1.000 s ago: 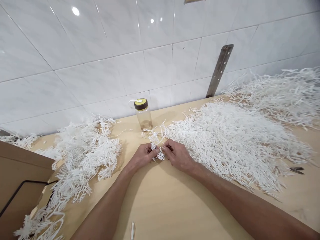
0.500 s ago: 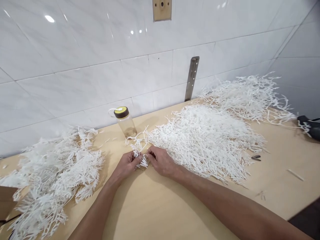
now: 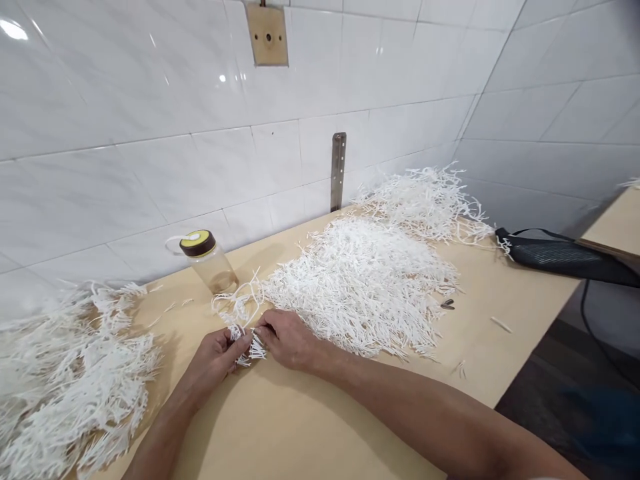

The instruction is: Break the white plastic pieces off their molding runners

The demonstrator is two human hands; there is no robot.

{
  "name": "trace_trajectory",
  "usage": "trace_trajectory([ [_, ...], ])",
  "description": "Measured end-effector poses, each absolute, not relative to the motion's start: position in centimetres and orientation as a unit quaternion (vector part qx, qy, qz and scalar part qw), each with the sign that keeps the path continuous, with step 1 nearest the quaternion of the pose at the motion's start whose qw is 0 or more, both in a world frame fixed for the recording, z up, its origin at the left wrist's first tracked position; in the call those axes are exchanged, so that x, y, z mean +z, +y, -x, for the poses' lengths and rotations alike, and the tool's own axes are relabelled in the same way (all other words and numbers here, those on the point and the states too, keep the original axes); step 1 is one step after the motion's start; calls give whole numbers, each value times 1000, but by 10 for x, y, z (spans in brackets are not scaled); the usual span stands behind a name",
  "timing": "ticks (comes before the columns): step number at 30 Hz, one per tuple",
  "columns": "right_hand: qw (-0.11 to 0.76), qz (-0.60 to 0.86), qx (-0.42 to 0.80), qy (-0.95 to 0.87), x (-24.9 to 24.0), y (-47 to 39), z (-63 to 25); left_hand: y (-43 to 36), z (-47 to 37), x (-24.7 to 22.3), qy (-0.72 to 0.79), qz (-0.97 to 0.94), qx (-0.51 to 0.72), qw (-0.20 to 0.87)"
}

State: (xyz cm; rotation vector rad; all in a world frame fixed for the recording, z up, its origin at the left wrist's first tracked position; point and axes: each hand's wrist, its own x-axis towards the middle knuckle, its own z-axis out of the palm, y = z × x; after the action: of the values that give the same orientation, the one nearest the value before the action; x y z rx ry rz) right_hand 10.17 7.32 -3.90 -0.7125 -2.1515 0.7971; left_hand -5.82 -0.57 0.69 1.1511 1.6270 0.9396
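Observation:
Between my two hands is a white branched strip with many thin prongs, like a plastic sprue. My left hand is closed on its left side, thumb on top. The fingertips of my right hand are pinched at its upper right edge; exactly what they grip is too small to make out. Just beyond my hands lie loose curled white strands. A large pile of short thin white pieces spreads to the right of my right hand. Tangled white branched strips are heaped to the left.
A clear bottle with a dark and yellow lid stands behind my hands. Longer white strands lie at the back right, near a black mesh bag. A metal bracket rises against the tiled wall. The table's right edge shows.
The view has turned right, so everything sits further left and more of the black bag shows. Both hands stay together at the white strip, with little change in grip.

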Motion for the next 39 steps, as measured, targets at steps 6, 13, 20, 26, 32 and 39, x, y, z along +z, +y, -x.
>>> trace_trajectory([
  [6,364,313,260,-837,-37,71,-98,-3,58,0,642,-481,383,458],
  [13,405,364,295,-785,-45,78,-97,-5,54,-2,654,-473,406,428],
  [20,428,366,346,-751,-46,76,-102,-4,59,-7,609,-436,482,455],
  [26,458,330,327,-758,-40,71,-103,-3,60,-9,611,-455,473,442],
  [32,382,288,379,-793,-35,69,-103,-2,59,-11,617,-472,458,433],
  [39,361,279,391,-799,-37,71,-103,-2,56,-9,652,-485,432,391],
])
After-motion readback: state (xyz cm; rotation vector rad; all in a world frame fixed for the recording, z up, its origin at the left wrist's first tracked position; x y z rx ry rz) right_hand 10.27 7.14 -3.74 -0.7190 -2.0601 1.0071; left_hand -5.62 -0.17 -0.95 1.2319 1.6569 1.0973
